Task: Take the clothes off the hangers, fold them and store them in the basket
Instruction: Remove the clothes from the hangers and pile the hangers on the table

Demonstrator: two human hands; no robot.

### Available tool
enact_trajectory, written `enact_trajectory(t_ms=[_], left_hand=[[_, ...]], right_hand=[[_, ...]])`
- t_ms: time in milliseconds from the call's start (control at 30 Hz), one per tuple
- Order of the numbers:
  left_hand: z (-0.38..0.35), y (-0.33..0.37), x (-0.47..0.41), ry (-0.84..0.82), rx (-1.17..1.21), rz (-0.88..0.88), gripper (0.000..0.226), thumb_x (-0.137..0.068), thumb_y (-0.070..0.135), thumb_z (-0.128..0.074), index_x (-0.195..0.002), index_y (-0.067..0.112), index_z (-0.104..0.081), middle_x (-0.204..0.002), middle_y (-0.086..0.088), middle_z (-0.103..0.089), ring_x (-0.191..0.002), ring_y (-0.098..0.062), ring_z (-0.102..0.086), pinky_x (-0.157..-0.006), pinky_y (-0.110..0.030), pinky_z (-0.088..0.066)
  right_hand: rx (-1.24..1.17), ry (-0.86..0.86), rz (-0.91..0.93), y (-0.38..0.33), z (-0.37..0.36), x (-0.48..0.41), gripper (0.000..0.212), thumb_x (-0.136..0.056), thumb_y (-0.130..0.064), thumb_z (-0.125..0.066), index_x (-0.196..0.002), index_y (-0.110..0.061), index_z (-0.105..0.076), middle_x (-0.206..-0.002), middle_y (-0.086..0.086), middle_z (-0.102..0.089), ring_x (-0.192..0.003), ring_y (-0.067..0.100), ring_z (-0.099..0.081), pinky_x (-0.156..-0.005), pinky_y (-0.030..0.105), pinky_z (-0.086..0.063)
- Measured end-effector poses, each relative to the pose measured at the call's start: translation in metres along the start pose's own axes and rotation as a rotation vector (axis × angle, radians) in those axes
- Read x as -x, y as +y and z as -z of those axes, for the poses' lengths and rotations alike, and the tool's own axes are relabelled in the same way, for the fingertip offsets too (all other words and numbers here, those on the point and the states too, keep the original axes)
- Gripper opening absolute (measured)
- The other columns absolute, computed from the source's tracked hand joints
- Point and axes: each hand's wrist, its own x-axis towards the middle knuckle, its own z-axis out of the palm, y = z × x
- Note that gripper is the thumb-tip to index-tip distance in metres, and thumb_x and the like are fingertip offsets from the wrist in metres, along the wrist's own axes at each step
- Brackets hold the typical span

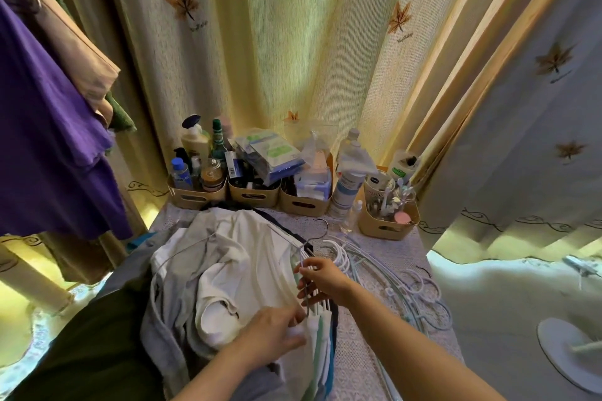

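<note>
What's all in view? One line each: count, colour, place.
clothes: several, white and grey, heaped on table, left-centre
loaded hangers: a bunch, white and metal, inside that heap
empty hangers: many, white and pale blue, table right of heap
table: one, pale lace cloth, centre
storage bins: four, beige, table's far edge
toiletries: many, mixed, in and between bins
hanging clothes: several, purple, tan, green, upper left
curtains: cream, maple-leaf print, behind and right
left hand: fingers pinch white cloth in the heap
right hand: fingers curl round loaded hangers
</note>
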Motion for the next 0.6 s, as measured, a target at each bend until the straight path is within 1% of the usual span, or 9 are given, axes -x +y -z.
enact_trajectory(t_ms=[67, 133, 200, 267, 300, 367, 433, 500, 600], left_hand=[[-0.004, 0.003, 0.006, 0.07, -0.049, 0.054, 0.02, -0.084, 0.039, -0.061, -0.094, 0.023, -0.056, -0.097, -0.001, -0.066, -0.096, -0.018, -0.06, -0.081, -0.026, -0.043], [-0.009, 0.007, 0.012, 0.121, -0.107, 0.097, 0.023, -0.083, 0.045, -0.06, -0.087, 0.022, -0.056, -0.095, 0.001, -0.067, -0.093, -0.017, -0.06, -0.077, -0.024, -0.041], [-0.011, 0.01, 0.018, 0.097, -0.126, 0.107, 0.029, -0.08, 0.051, -0.061, -0.085, 0.024, -0.056, -0.095, 0.001, -0.067, -0.092, -0.017, -0.06, -0.072, -0.022, -0.037], [-0.007, 0.011, 0.022, 0.029, -0.146, 0.109, 0.035, -0.073, 0.057, -0.065, -0.083, 0.027, -0.05, -0.098, -0.001, -0.066, -0.095, -0.021, -0.058, -0.073, -0.026, -0.034], [-0.004, 0.011, 0.023, 0.008, -0.167, 0.102, 0.04, -0.069, 0.059, -0.066, -0.084, 0.029, -0.046, -0.1, -0.001, -0.065, -0.097, -0.023, -0.058, -0.073, -0.028, -0.033], [0.001, 0.008, 0.024, 0.014, -0.207, 0.073, 0.045, -0.065, 0.06, -0.067, -0.091, 0.029, -0.048, -0.106, -0.001, -0.065, -0.102, -0.025, -0.057, -0.074, -0.03, -0.034], [0.003, 0.005, 0.024, 0.055, -0.186, 0.047, 0.044, -0.07, 0.057, -0.066, -0.098, 0.026, -0.051, -0.108, -0.001, -0.066, -0.105, -0.025, -0.058, -0.077, -0.03, -0.038], [0.004, 0.002, 0.022, 0.109, -0.123, 0.02, 0.033, -0.08, 0.051, -0.062, -0.101, 0.026, -0.055, -0.108, 0.002, -0.067, -0.105, -0.02, -0.058, -0.079, -0.027, -0.039], [0.007, -0.003, 0.02, 0.172, -0.048, -0.039, 0.021, -0.087, 0.047, -0.057, -0.093, 0.026, -0.057, -0.092, 0.003, -0.067, -0.094, -0.013, -0.06, -0.071, -0.021, -0.034]], right_hand=[[-0.02, 0.036, 0.0, 0.002, -0.003, -0.002, 0.015, -0.101, -0.012, -0.042, -0.102, -0.003, -0.054, -0.07, 0.009, -0.055, -0.059, 0.021, -0.061, -0.054, 0.034, -0.057], [-0.059, 0.078, -0.004, 0.004, -0.009, -0.006, 0.014, -0.101, -0.011, -0.043, -0.1, -0.002, -0.054, -0.068, 0.009, -0.054, -0.055, 0.02, -0.06, -0.051, 0.034, -0.057], [-0.083, 0.107, -0.014, 0.004, -0.017, -0.012, 0.014, -0.1, -0.01, -0.043, -0.1, -0.001, -0.053, -0.066, 0.009, -0.053, -0.053, 0.021, -0.057, -0.048, 0.032, -0.055], [-0.11, 0.129, -0.025, 0.001, -0.025, -0.016, 0.013, -0.1, -0.009, -0.043, -0.099, -0.001, -0.053, -0.065, 0.01, -0.051, -0.05, 0.02, -0.054, -0.044, 0.029, -0.053], [-0.124, 0.141, -0.029, -0.001, -0.029, -0.018, 0.013, -0.1, -0.009, -0.043, -0.098, -0.002, -0.053, -0.064, 0.009, -0.051, -0.049, 0.019, -0.053, -0.043, 0.028, -0.052], [-0.118, 0.164, -0.024, -0.005, -0.033, -0.02, 0.015, -0.1, -0.01, -0.043, -0.094, -0.004, -0.055, -0.062, 0.008, -0.049, -0.047, 0.018, -0.05, -0.043, 0.027, -0.05], [-0.08, 0.172, -0.007, -0.009, -0.036, -0.02, 0.017, -0.1, -0.012, -0.042, -0.092, -0.007, -0.056, -0.06, 0.007, -0.048, -0.045, 0.016, -0.047, -0.043, 0.024, -0.046], [-0.039, 0.16, 0.003, -0.012, -0.036, -0.018, 0.017, -0.101, -0.014, -0.041, -0.095, -0.008, -0.056, -0.06, 0.007, -0.048, -0.045, 0.016, -0.046, -0.041, 0.022, -0.046], [0.02, 0.11, -0.014, -0.014, -0.03, -0.011, 0.018, -0.102, -0.014, -0.039, -0.101, -0.008, -0.056, -0.062, 0.008, -0.048, -0.048, 0.017, -0.05, -0.045, 0.027, -0.052]])
